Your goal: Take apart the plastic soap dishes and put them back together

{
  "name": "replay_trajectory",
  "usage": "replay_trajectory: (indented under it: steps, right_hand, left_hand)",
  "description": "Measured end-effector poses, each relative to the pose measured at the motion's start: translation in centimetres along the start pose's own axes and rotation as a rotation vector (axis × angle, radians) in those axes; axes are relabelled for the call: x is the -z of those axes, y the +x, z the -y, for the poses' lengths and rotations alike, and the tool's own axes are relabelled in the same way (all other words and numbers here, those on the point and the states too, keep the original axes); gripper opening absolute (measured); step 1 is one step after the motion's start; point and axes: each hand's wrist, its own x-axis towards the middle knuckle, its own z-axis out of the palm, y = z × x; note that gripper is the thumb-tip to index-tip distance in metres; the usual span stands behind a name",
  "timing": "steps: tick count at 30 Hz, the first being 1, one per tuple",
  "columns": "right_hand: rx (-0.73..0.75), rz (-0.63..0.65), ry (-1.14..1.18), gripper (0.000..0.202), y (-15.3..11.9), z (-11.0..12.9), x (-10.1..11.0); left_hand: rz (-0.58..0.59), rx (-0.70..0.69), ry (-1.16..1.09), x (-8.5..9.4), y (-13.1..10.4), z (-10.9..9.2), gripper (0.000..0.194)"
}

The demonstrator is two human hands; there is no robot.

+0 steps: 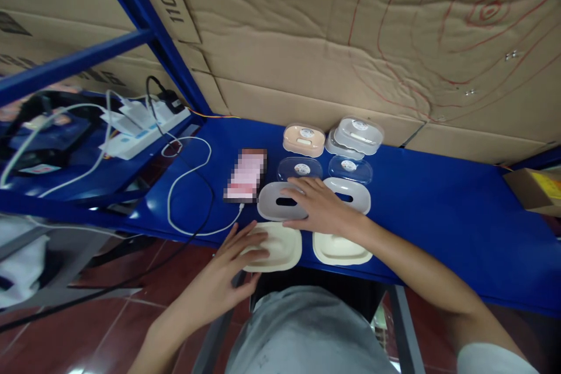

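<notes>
My left hand [239,257] has its fingers apart over the left side of a cream oval tray [284,248] at the table's front edge. Above the right part of a grey oval piece with a dark slot [269,201] is my right hand [318,204], fingers spread; whether it touches the piece is unclear. A second grey slotted piece [360,196] lies to the right, partly behind my right hand. Below it sits another cream tray [342,251], partly covered by my forearm. Two clear lids [287,169] [359,170] lie beyond the grey pieces.
Closed boxes, one peach [302,143] and others grey [362,137], stand at the back near the cardboard wall [284,58]. A phone [246,176] with a white cable lies left. A power strip [135,140] is farther left, a cardboard box [530,190] far right.
</notes>
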Motion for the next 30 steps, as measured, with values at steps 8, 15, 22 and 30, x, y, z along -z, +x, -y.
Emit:
replay_trajectory:
  steps: [8,15,22,30]
  right_hand:
    - [-0.01,-0.022,0.027,0.074,-2.1,-0.3,1.6]
    - [-0.079,-0.144,0.045,0.047,-10.9,-1.6,3.2]
    - [-0.108,-0.15,-0.094,0.056,-17.9,1.9,-0.2]
    - [-0.192,-0.424,0.116,0.025,-19.5,3.8,-1.1]
  left_hand:
    - [0.038,-0.009,0.044,-0.1,0.6,-0.3,0.04]
    - [-0.023,-0.029,0.065,-1.5,2.7,-0.1,0.045]
    - [-0.339,0.001,-0.075,-3.2,1.6,-4.8,0.038]
    - [-0.008,0.602,-1.36,-8.4,1.6,-10.3,0.034]
